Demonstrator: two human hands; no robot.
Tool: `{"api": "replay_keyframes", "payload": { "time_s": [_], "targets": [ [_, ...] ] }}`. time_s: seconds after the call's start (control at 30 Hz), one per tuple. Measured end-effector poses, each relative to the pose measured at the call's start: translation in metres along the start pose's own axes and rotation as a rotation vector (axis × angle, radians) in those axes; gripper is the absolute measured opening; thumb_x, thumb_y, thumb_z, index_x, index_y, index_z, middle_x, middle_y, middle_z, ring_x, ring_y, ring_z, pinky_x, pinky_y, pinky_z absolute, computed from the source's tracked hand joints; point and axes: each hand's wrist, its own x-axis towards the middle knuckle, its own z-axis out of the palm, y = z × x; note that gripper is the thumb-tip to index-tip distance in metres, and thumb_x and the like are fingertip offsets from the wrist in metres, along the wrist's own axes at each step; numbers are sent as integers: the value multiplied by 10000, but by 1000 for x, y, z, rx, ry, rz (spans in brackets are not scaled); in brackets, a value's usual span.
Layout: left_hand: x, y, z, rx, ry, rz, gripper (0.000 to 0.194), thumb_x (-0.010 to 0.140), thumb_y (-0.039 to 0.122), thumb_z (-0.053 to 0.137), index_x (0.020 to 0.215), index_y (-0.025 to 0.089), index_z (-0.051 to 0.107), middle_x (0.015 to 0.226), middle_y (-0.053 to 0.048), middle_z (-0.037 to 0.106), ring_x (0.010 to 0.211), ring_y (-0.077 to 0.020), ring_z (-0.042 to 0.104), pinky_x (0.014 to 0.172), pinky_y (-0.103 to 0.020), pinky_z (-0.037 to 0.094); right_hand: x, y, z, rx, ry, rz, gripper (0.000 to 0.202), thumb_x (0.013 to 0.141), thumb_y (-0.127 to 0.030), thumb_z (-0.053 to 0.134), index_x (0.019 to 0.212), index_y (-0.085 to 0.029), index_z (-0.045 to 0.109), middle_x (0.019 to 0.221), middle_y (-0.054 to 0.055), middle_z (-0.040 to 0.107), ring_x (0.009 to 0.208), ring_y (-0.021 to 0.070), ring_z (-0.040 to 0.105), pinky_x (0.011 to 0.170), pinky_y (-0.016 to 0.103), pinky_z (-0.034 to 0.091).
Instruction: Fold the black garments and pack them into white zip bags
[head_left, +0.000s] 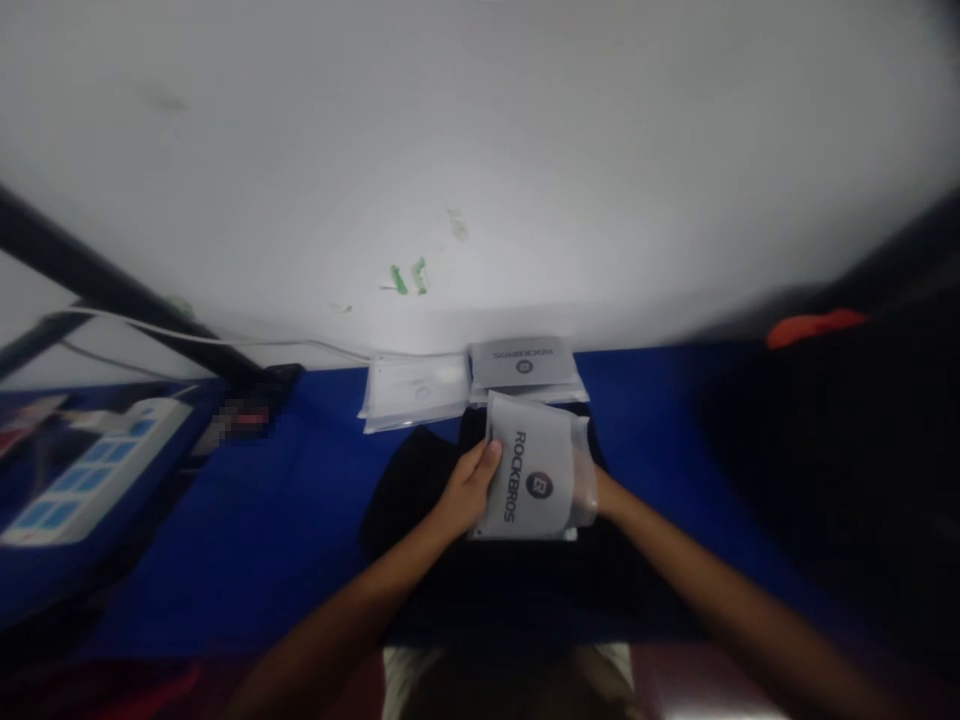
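Note:
A pale plastic bag (534,470) printed ROCKBROS is held up over black cloth (420,480) on the blue table. My left hand (471,485) grips the bag's left edge, thumb on its front. From the right, my right hand (586,485) reaches inside the bag's open end and shows dimly through the clear plastic; its fingers are hidden behind the printed panel. Just beyond lies another ROCKBROS bag (523,365), and left of it rests a whitish flat packet (416,388).
A power strip (97,470) lies at the far left, near a black metal frame (112,275). White cable (225,342) runs along the pale wall (480,150). An orange object (816,325) and a large dark mass are at the right.

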Motion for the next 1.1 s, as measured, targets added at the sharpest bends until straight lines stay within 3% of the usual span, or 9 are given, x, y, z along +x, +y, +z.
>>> {"api": "replay_keyframes", "payload": {
  "time_s": [0.1, 0.17, 0.33, 0.43, 0.53, 0.7, 0.83, 0.97, 1.1],
  "targets": [
    [0, 1, -1, 1, -8, 8, 567, 809, 662, 568, 992, 137, 682, 772, -52, 696, 660, -155, 614, 601, -236, 485, 5, -7, -10, 21, -197, -30, 312, 620, -404, 809, 827, -184, 731, 863, 82, 719, 858, 272, 676, 788, 432, 565],
    [0, 2, -2, -12, -25, 10, 542, 820, 632, 580, 1026, 138, 665, 840, -68, 708, 717, -172, 640, 635, -249, 505, 8, -12, -12, 32, -261, -53, 273, 688, -354, 763, 909, -198, 728, 912, 74, 720, 904, 269, 668, 809, 425, 562],
    [2, 6, -4, 26, -186, 17, 508, 773, 448, 731, 1163, 151, 597, 1092, -105, 692, 910, -232, 666, 754, -315, 545, 7, -15, -6, 160, -78, 40, 215, 675, -347, 775, 860, -245, 730, 885, 50, 733, 841, 276, 682, 771, 405, 580],
    [5, 5, -6, 62, -223, 17, 532, 730, 381, 786, 1166, 142, 597, 1107, -109, 688, 966, -248, 654, 802, -329, 536, 4, -13, 2, 290, 72, 148, 215, 686, -396, 772, 805, -227, 713, 848, 61, 737, 767, 277, 690, 700, 419, 589],
    [6, 2, -8, 9, -241, -29, 537, 715, 345, 806, 1171, 144, 605, 1115, -108, 690, 983, -251, 653, 845, -343, 521, 3, -13, 7, 401, 126, 214, 285, 686, -435, 778, 823, -199, 697, 821, 69, 737, 756, 284, 696, 690, 440, 590],
    [14, 1, -17, -353, -286, -188, 500, 795, 463, 700, 1140, 107, 637, 1044, -141, 709, 894, -259, 678, 789, -371, 539, 6, -13, 7, 520, 240, 218, 391, 671, -452, 802, 956, -220, 669, 919, 53, 740, 862, 278, 695, 766, 443, 586],
    [22, 4, -23, -550, -219, -196, 497, 871, 535, 544, 1100, 103, 628, 944, -143, 715, 807, -246, 684, 716, -386, 563, 12, -13, 6, 629, 335, 154, 452, 694, -390, 806, 1087, -253, 632, 1101, 47, 712, 983, 265, 674, 830, 443, 579],
    [22, 1, -20, -341, -219, -204, 405, 808, 452, 682, 971, 82, 648, 913, -149, 712, 751, -219, 697, 659, -322, 566, 14, -10, 8, 708, 333, 115, 375, 704, -327, 810, 1039, -261, 655, 1060, 11, 723, 956, 230, 684, 858, 431, 576],
    [17, -4, -14, -142, -259, -249, 470, 762, 525, 708, 899, 79, 644, 777, -124, 704, 569, -182, 668, 496, -276, 536, 12, -7, 11, 680, 123, 157, 163, 774, -321, 757, 881, -207, 708, 974, 26, 740, 962, 198, 691, 930, 385, 540]
  ]
}}
